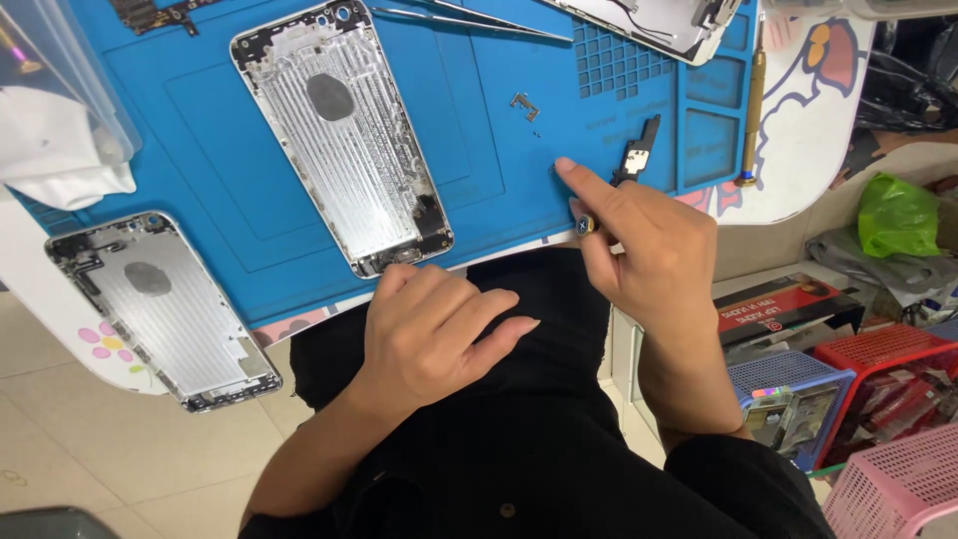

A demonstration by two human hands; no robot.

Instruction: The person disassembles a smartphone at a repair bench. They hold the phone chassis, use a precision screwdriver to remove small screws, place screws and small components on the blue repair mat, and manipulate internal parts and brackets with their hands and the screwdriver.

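Head view, looking straight down at a blue work mat [249, 190] spread over a white surface [808, 120].

Right hand [649, 245] rests at the mat's near edge with the index finger stretched out, its tip pressed onto the mat just beside a small black phone component [636, 152]. The other fingers are curled in, and a small round metal part [585, 226] shows between thumb and fingers; the grip is clenched on it, though what the part belongs to is too hidden to tell.

Left hand [439, 329] lies loosely curled against the person's dark clothing, at the near edge of the mat, just below the bottom end of an open silver phone housing [344, 135]. Its grip is released, holding nothing.

That housing lies tilted on the middle of the mat, inside face up, with a dark round patch at its centre. A second silver housing [160, 309] lies to the left, off the mat, on the white surface. A tiny metal bracket [524, 103] sits on the mat beyond the right index finger, well apart from it. Tweezers [469, 20] lie along the far edge, and a gold-handled screwdriver [751, 110] lies along the mat's right side.

To the right, below the surface, stand a blue basket [788, 374], a red basket [888, 354] and a pink basket [893, 479], with a green bag [896, 215] behind them.
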